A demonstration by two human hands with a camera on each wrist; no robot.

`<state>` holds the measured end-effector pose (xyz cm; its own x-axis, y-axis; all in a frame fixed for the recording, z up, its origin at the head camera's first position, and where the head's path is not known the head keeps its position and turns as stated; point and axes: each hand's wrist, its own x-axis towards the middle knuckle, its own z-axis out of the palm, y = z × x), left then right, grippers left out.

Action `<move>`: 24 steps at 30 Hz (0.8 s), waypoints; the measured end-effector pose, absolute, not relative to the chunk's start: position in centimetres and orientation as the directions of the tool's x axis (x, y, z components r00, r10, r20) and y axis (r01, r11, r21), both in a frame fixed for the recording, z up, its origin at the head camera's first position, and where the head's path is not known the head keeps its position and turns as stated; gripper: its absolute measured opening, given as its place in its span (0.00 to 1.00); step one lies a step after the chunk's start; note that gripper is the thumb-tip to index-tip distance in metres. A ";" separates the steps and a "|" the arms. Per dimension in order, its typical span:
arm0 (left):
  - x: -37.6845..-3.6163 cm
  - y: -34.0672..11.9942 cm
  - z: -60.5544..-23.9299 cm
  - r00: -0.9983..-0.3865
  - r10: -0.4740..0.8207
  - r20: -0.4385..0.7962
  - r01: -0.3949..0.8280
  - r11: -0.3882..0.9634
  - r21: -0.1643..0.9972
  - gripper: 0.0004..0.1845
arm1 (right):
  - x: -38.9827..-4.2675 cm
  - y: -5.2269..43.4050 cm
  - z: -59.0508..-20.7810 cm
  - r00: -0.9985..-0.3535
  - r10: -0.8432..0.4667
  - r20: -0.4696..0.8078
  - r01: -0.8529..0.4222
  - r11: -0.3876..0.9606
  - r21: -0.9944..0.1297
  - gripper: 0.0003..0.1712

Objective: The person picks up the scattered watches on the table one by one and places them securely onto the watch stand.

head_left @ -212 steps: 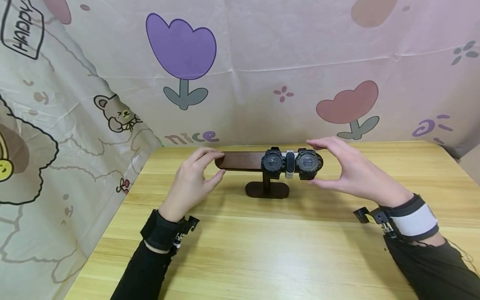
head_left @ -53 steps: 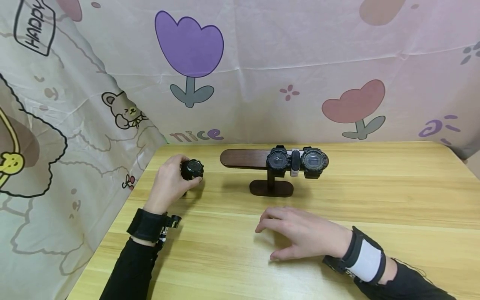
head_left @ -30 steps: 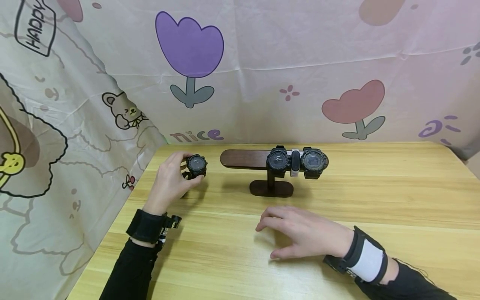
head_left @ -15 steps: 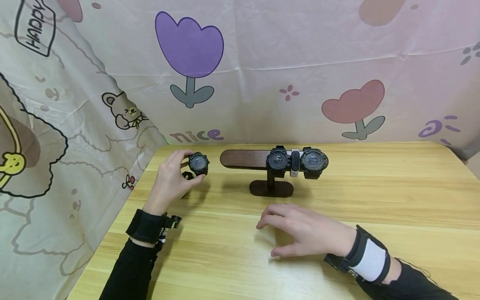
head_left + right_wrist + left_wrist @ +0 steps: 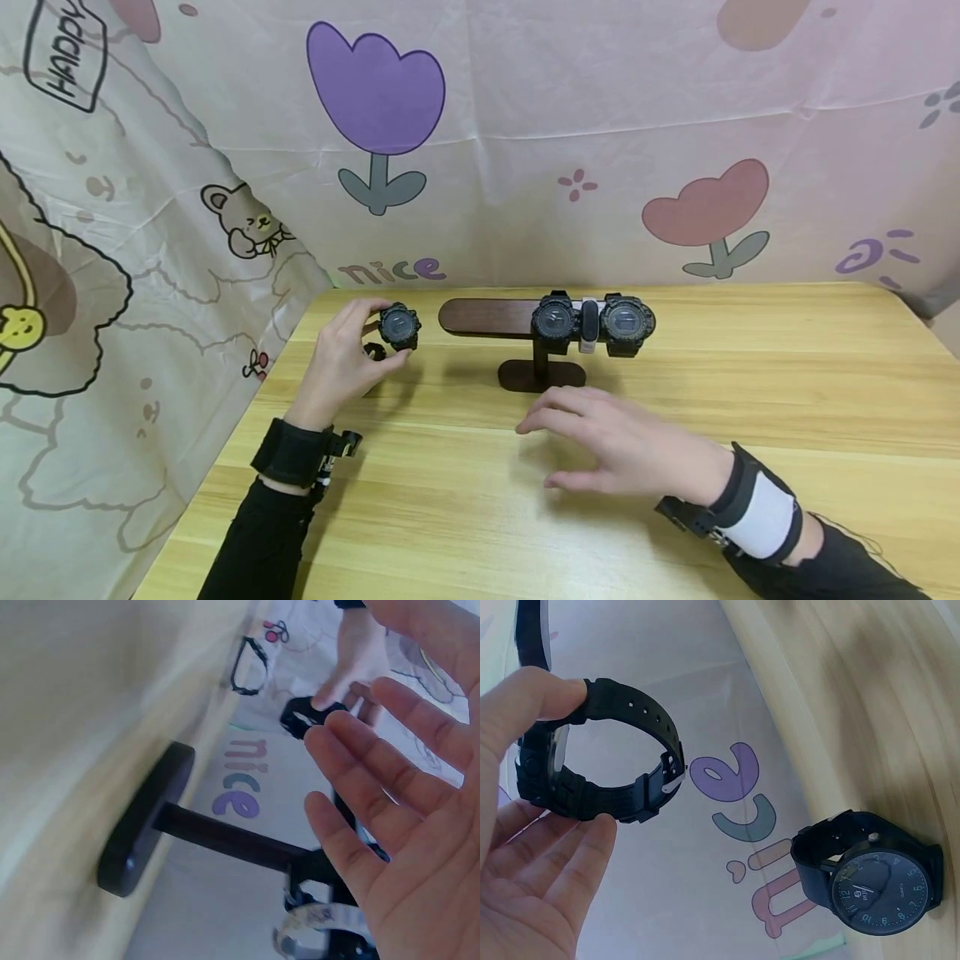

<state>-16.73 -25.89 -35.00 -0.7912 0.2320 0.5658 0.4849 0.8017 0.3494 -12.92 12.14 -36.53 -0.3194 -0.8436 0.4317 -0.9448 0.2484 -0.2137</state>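
My left hand [image 5: 337, 350] pinches a black wristwatch [image 5: 399, 326] between thumb and fingers, left of the watch stand [image 5: 487, 317]. In the left wrist view its buckled strap [image 5: 630, 709] forms a loop. Another black watch [image 5: 881, 892] rests on the table beside that hand, its round face showing; in the head view the hand mostly covers it. My right hand [image 5: 615, 442] is over the table in front of the stand, fingers spread and holding nothing. On the right half of the stand's dark wooden bar sit two bulky black watches [image 5: 555, 318] and a slim white-strapped band [image 5: 589, 323] between them.
The stand's dark oval base [image 5: 521, 377] stands on the light wooden table [image 5: 465, 517], near its back edge. A printed cloth [image 5: 510, 217] hangs right behind the table and along its left side.
Earlier both hands were at the stand's ends. My left hand has since picked up a watch, lately lifting and turning it slightly rightward. My right hand came down in front, then edged toward the stand.
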 end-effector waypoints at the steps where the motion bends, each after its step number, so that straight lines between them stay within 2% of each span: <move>1: -16.7 -25.9 -35.0 -0.790 0.235 0.566 0.489 0.799 0.350 0.38 | -13.0 12.2 -36.3 -0.308 -0.837 0.453 -0.949 0.238 -0.204 0.34; 4: -16.7 -25.7 -34.9 -0.786 0.246 0.567 0.501 0.791 0.351 0.38 | -13.3 12.6 -35.5 -0.270 -0.815 0.512 -0.962 0.207 -0.178 0.34; 7: -16.8 -25.7 -34.9 -0.780 0.258 0.571 0.512 0.787 0.344 0.38 | -13.6 12.9 -34.6 -0.234 -0.787 0.572 -0.972 0.179 -0.151 0.29; 13: -17.0 -25.7 -34.7 -0.770 0.278 0.574 0.531 0.779 0.335 0.39 | -14.1 13.7 -32.9 -0.207 -0.715 0.667 -0.977 0.179 -0.112 0.24; 18: -17.2 -25.7 -34.6 -0.762 0.297 0.575 0.548 0.770 0.328 0.39 | -14.5 14.6 -31.7 -0.208 -0.659 0.722 -0.974 0.207 -0.092 0.26; 24: -17.4 -25.6 -34.6 -0.760 0.315 0.569 0.571 0.742 0.352 0.39 | -15.1 16.1 -30.9 -0.285 -0.624 0.728 -0.952 0.273 -0.139 0.30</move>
